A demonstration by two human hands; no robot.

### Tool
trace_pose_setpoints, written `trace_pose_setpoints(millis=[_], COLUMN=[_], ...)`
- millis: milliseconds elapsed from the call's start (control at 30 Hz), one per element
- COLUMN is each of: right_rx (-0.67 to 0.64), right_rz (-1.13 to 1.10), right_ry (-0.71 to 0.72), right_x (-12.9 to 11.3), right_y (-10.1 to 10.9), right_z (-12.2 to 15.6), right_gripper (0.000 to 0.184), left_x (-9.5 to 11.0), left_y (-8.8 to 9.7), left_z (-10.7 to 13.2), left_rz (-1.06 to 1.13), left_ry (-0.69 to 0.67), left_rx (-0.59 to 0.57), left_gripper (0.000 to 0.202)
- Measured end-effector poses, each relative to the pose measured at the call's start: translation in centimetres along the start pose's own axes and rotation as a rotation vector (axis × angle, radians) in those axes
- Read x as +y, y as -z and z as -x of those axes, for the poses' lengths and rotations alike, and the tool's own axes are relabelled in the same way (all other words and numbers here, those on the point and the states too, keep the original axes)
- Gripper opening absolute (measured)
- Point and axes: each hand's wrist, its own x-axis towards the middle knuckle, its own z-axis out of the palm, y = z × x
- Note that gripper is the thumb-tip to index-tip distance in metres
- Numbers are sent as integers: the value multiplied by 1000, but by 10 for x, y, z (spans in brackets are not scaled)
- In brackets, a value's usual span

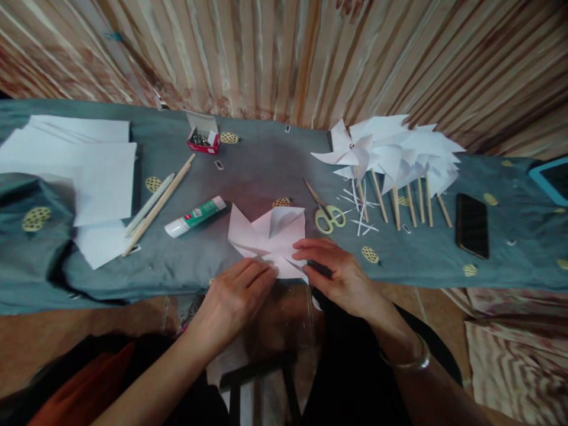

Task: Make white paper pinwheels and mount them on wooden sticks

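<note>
Palms-down left hand (239, 293) and right hand (339, 275) press folded paper (270, 236).

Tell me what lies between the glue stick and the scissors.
In the head view, the folded white paper lies between the glue stick and the scissors on the grey cloth; the left hand and right hand press its near edge.

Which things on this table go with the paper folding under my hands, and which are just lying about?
With the job: folded paper, touched by left hand and right hand; likely glue stick, scissors, wooden sticks, pin box, blank sheets.
Lying about: phone, paper scraps, finished pinwheels.
</note>
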Motion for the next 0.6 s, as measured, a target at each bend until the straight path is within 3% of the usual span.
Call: trace_pose_setpoints(millis=[133,333,500,600], right_rx=[-20,-2,7,6], right_rz=[-186,-268,-268,-246], right_ry=[-30,-65,-63,-58], right_x=[1,0,1,2], right_y=[-6,-11,-15,-17], right_z=[-5,-14,-17,-17], right_gripper=[25,13,9,9], left_x=[-1,3,3,-5], left_y=[-1,3,26,41], left_z=[-2,-3,2,7], left_rz=[9,24,65,44], left_ry=[4,6,43,135], left_rx=[10,20,37,92], left_gripper=[16,16,5,9])
